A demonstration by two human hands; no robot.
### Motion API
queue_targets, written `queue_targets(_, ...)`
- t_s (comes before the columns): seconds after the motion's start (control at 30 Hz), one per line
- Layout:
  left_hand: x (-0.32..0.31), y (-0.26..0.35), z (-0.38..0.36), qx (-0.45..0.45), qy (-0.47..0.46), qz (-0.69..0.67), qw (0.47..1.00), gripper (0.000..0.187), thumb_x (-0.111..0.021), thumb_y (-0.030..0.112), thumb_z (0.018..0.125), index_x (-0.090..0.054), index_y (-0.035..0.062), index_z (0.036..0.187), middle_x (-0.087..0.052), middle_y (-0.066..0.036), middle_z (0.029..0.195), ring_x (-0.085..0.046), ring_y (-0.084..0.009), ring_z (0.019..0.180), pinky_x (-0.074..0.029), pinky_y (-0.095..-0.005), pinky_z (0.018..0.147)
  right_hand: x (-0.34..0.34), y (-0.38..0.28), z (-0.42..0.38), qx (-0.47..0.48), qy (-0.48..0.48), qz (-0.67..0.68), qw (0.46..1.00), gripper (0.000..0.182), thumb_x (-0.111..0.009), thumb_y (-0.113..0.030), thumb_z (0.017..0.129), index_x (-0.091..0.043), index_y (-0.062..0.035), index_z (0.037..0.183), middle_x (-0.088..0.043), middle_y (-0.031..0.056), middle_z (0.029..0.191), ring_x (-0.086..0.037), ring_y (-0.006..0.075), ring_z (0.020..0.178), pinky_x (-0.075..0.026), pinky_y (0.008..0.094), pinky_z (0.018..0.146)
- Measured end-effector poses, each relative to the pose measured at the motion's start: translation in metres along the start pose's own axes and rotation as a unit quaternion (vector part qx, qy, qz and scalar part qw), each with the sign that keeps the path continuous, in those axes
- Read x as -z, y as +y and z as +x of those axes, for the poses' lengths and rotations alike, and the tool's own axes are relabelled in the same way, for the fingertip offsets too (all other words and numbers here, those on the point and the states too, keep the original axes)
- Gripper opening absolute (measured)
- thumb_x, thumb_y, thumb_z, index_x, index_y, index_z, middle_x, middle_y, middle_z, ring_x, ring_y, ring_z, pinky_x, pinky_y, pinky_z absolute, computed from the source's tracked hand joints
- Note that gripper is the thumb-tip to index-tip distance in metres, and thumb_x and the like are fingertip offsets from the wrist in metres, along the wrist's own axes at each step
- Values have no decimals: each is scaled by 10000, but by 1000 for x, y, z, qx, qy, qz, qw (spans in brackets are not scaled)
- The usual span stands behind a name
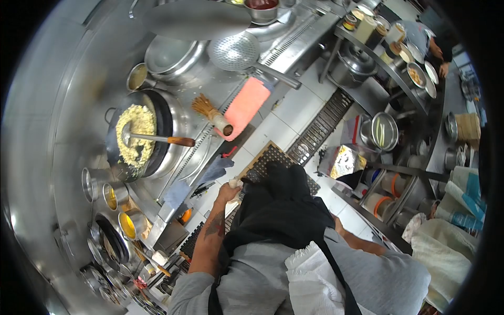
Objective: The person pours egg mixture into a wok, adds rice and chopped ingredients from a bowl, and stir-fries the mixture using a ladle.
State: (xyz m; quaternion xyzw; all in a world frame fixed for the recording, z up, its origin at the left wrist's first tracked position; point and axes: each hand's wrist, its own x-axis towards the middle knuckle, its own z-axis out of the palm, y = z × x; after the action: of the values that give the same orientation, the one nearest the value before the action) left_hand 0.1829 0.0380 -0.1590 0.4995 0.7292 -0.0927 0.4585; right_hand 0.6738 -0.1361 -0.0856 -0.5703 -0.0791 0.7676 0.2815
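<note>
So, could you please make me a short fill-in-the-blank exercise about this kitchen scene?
1. The black wok holds pale yellow ____.
2. The metal ladle with the brown wooden handle rests inside the ____.
3. The person's left hand holds something small and ____ in colour.
4. The folded cloth beside the bamboo brush is ____ in colour.

Missing words: rice; wok; white; pink

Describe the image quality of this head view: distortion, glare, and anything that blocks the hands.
Head view: strong fisheye bend, black corners, straight counter edges curve. Glare washes the steel wall and the lid at the top. The wok of rice is sharp. The left hand shows only partly at the dark apron's edge; the right hand is hidden behind the body.
</note>
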Motion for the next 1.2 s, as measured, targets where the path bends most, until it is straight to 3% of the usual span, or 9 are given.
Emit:
queue_targets(0.07, 18, 12, -25, 13, 17, -97, 995, 636, -730, 517, 728, -670, -31, 1048, -666, -215, 1072, -646, -335, 988, -504, -377, 847, 11, -16, 67, -207, 68, 121, 968, 593, -481, -589, 913, -622, -53, 1124, -675, 116, 1038, -640, 240, 975, -517, 412, 842)
queue_targets(0.17, 35, 13, -50, 12, 43, -279, 959, 519, -747, 398, 780, -664, -26, 1067, -684, -139, 1012, -661, -229, 902, -503, -333, 768, -44, -133, 139, -32, 75, -328, 941, 671, -556, -540, 890, -539, 14, 1268, -649, 108, 1064, -627, 213, 863, -489, 335, 739)
queue_targets(0.2, 40, 9, -59, -21, 50, -384, 922, 469, -736, 351, 807, -657, -14, 1089, -683, -120, 1016, -660, -218, 891, -501, -325, 767, -79, -170, 158, 163, 67, -451, 875, 532, -465, -551, 930, -646, -51, 902, -609, 44, 698, -574, 162, 695, -436, 344, 536)
queue_targets(0.27, 51, -6, -74, -53, 33, -526, 848, 381, -689, 238, 873, -610, 2, 1161, -676, -98, 1027, -659, -214, 880, -504, -318, 780, -191, -253, 162, 196, -8, -372, 907, 575, -545, -534, 901, -639, 5, 1077, -632, 61, 826, -570, 176, 732, -468, 317, 662)
queue_targets(0.63, 153, -47, -173, -219, 22, -736, 640, 525, -452, 124, 860, -370, -28, 1356, -580, -248, 1205, -627, -363, 1032, -514, -442, 910, -598, -228, 114, 588, -74, -716, 369, 525, -630, -301, 854, -507, -6, 1271, -645, 226, 1076, -637, 349, 1005, -507, 423, 878)
queue_targets(0.87, 152, -109, -179, -212, -14, -809, 549, 538, -417, 255, 892, -384, -23, 1350, -599, -231, 1161, -604, -362, 1075, -482, -476, 942, -629, -184, 125, 509, -138, -654, 542, 373, -541, -199, 903, -517, -46, 1242, -666, 229, 955, -656, 369, 944, -516, 466, 786)
queue_targets(0.93, 157, -112, -178, -197, -5, -828, 524, 529, -390, 289, 909, -404, -25, 1334, -595, -234, 1169, -610, -363, 1053, -491, -485, 925, -630, -181, 67, 273, -167, -600, 734, 433, -499, -288, 953, -469, -64, 1322, -646, 265, 968, -634, 404, 971, -489, 481, 837)
queue_targets(1.1, 212, -109, -152, -209, 5, -855, 475, 516, -402, 317, 910, -443, -38, 1282, -601, -230, 1143, -627, -338, 970, -531, -468, 831, -557, -119, 117, 447, -128, -579, 670, 475, -473, -293, 990, -384, -64, 1397, -502, 45, 603, -499, 137, 422, -405, 305, 356)
queue_targets(1.2, 267, -96, -114, -148, 8, -898, 413, 358, -460, 314, 911, -519, 32, 1123, -613, -167, 959, -627, -304, 852, -544, -446, 734, -576, -147, 59, 270, -71, -605, 746, 454, -445, -280, 982, -401, -52, 1373, -641, 254, 911, -652, 415, 815, -514, 493, 733)
